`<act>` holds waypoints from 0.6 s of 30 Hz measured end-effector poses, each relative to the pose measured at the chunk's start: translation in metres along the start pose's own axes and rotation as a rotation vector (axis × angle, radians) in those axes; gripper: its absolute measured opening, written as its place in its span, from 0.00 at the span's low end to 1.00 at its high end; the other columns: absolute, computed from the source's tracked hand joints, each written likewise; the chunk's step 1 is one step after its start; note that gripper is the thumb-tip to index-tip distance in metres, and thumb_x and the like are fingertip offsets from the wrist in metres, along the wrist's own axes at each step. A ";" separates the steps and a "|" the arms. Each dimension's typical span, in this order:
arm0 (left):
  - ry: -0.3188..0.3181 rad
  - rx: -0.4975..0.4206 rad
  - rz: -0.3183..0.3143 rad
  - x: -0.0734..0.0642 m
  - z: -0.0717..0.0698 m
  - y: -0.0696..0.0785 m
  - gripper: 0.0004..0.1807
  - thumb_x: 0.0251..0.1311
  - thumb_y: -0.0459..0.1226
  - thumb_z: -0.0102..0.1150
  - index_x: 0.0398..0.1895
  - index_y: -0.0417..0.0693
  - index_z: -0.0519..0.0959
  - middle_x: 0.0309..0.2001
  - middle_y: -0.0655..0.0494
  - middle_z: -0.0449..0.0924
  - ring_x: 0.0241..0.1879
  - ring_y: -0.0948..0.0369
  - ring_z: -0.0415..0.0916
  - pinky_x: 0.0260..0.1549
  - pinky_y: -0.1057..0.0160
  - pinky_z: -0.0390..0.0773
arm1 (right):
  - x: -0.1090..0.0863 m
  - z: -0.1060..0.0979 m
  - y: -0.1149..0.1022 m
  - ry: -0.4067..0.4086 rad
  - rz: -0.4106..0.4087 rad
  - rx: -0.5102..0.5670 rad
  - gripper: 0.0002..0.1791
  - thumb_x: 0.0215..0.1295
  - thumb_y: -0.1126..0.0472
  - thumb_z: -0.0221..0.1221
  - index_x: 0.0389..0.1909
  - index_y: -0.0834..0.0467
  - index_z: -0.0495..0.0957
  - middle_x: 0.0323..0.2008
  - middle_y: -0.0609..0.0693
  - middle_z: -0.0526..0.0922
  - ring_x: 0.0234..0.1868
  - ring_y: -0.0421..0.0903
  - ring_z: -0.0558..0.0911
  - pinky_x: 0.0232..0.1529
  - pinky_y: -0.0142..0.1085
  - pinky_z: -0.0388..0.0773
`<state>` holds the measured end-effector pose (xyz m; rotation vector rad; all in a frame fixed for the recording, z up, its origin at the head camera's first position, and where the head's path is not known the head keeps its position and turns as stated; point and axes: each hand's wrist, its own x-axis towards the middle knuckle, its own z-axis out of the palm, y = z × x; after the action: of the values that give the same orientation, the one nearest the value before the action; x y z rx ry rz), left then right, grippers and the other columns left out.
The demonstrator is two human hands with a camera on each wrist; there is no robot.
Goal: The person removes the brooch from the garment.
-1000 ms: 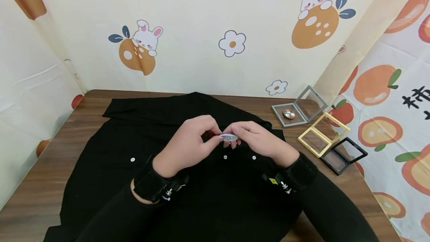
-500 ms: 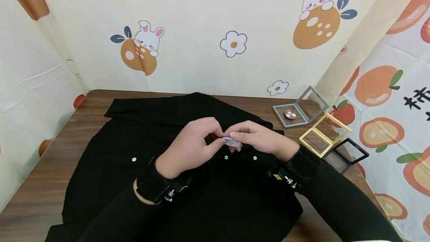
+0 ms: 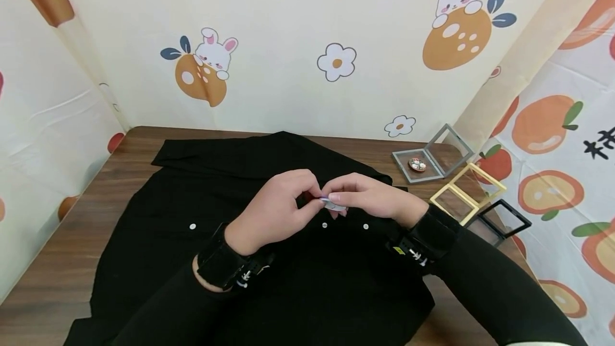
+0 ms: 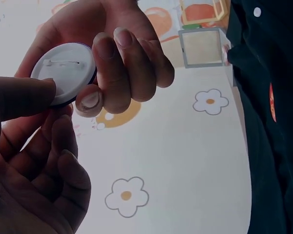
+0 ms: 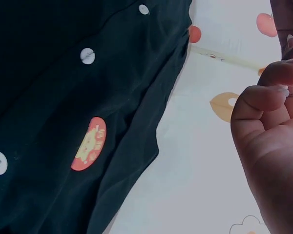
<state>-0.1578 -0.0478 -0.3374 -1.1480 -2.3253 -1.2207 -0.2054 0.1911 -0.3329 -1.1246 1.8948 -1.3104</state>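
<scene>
Over a black buttoned shirt (image 3: 206, 260) spread flat, both hands hold a round pin badge (image 3: 336, 205). Its white back (image 4: 68, 78) faces the left wrist camera, with a thin metal pin (image 4: 63, 63) lying across it. My left hand (image 3: 278, 208) pinches the near edge, the thumb (image 4: 24, 95) pressing on the back. Opposite, my right hand (image 3: 370, 196) grips the badge's other side between thumb and fingers. The badge front is hidden. Below on the shirt, a red-and-yellow half-round piece (image 5: 90, 144) shows among white buttons (image 5: 87, 56).
At the table's back right, a grey clear case (image 3: 426, 180) stands open with a patterned badge (image 3: 417, 164) inside. A yellow case (image 3: 461, 194) and a black case (image 3: 517, 230) lie open beside it. Printed cloth (image 3: 269, 68) hangs behind the wooden table (image 3: 53, 260).
The badge has tilted, showing more of its white back at first and then less beside the right fingers. The right thumb has shifted slightly left along it. Both hands keep their hold.
</scene>
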 end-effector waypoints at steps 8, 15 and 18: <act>-0.038 0.081 -0.039 0.000 0.005 -0.003 0.05 0.64 0.33 0.69 0.33 0.51 0.83 0.34 0.64 0.80 0.34 0.67 0.76 0.37 0.65 0.80 | -0.005 0.000 0.007 0.020 0.062 -0.002 0.17 0.82 0.55 0.48 0.49 0.61 0.81 0.33 0.58 0.79 0.34 0.57 0.77 0.38 0.41 0.77; -0.130 0.197 -0.147 -0.006 0.009 -0.015 0.04 0.65 0.36 0.69 0.33 0.54 0.82 0.33 0.65 0.77 0.33 0.62 0.76 0.35 0.65 0.77 | -0.019 -0.001 0.023 0.020 0.156 -0.068 0.16 0.82 0.56 0.49 0.50 0.62 0.81 0.39 0.59 0.80 0.37 0.62 0.79 0.39 0.43 0.79; -0.203 0.265 -0.224 -0.010 0.009 -0.023 0.04 0.67 0.40 0.68 0.40 0.53 0.84 0.38 0.63 0.80 0.37 0.62 0.78 0.39 0.63 0.79 | -0.032 -0.003 0.027 0.058 0.251 -0.230 0.16 0.81 0.52 0.52 0.52 0.58 0.82 0.37 0.53 0.83 0.36 0.56 0.81 0.39 0.43 0.80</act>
<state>-0.1675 -0.0533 -0.3610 -0.9802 -2.7291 -0.8578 -0.2009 0.2253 -0.3569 -0.9257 2.1912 -1.0172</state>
